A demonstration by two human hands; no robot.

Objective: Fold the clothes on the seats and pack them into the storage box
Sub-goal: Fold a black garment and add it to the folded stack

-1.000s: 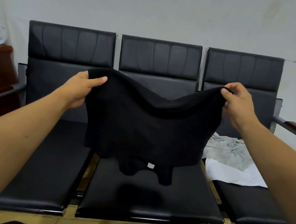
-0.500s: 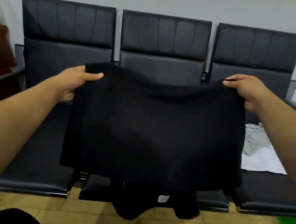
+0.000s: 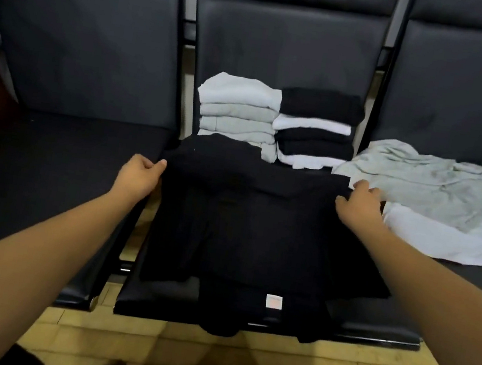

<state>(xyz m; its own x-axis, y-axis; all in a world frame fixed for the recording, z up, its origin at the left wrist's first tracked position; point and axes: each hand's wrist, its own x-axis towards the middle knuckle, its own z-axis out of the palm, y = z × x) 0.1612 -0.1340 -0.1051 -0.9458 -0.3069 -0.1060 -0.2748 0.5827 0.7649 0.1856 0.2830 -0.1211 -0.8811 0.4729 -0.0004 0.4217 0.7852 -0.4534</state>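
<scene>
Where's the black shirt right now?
Head view, centre: black shirt lies on the middle seat before the folded stacks, left hand and right hand gripping its far corners.

I see the black garment spread on the middle seat between my left hand and right hand, which pinch its far corners, and its near hem droops over the seat's front edge above the yellow floor. Just beyond the grip, at the back of that seat, a pale stack of folded clothes behind the left hand touches a black-and-white stack nearer the right hand. Outward of the right-hand grip a grey garment and a white garment lie rumpled on the right seat, the grey one just beside my fingers; the left seat lies outward of the left-hand grip.
</scene>
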